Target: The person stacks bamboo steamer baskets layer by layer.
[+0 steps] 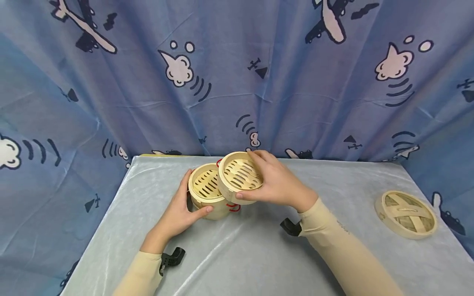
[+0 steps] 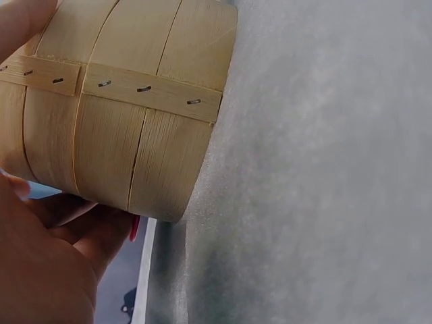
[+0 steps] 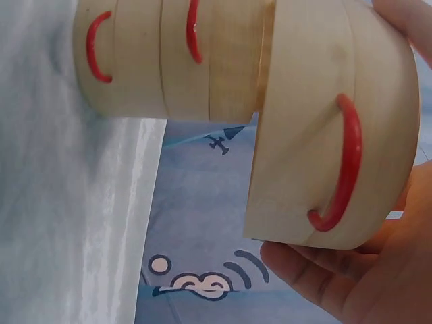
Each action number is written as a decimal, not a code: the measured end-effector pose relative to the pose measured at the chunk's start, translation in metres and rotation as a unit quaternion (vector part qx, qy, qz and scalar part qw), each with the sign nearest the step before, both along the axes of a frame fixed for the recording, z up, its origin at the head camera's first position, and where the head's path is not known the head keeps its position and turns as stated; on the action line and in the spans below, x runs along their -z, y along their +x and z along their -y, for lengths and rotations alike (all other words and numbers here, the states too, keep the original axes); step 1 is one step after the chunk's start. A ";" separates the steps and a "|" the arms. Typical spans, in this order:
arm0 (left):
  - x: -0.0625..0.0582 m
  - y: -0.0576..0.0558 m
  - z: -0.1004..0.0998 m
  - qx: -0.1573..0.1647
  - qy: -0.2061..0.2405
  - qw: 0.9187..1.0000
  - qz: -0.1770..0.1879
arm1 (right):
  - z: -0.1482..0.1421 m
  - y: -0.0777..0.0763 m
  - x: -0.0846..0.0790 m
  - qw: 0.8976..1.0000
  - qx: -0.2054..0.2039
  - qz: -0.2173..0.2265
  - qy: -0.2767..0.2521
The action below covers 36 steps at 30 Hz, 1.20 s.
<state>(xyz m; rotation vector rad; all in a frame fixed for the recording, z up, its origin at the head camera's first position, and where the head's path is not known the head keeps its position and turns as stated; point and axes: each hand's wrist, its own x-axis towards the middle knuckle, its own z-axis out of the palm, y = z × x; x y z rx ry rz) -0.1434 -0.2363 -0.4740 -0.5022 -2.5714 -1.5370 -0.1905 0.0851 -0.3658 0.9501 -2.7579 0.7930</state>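
My right hand (image 1: 277, 181) grips a round bamboo steamer basket (image 1: 240, 174) by its rim and side, thumb in front and fingers behind. The basket is tilted and overlaps the right edge of a bamboo steamer stack (image 1: 207, 185). In the right wrist view, a red handle (image 3: 349, 162) shows on the held basket's side. That view also shows the stack (image 3: 138, 61) as two tiers, each with a red handle. Around the stack's left side curls my left hand (image 1: 177, 218), thumb at the front. Stapled bamboo bands (image 2: 142, 91) show in the left wrist view.
A round bamboo steamer lid (image 1: 405, 214) with a woven top lies at the right of the table. Grey cloth covers the table (image 1: 229, 263). Behind its back edge hangs a blue curtain (image 1: 222, 82) printed with planes and clouds.
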 end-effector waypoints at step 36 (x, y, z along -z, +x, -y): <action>-0.001 -0.003 0.000 0.014 0.012 1.000 -0.005 | 0.046 -0.013 -0.011 0.999 -0.023 0.007 0.040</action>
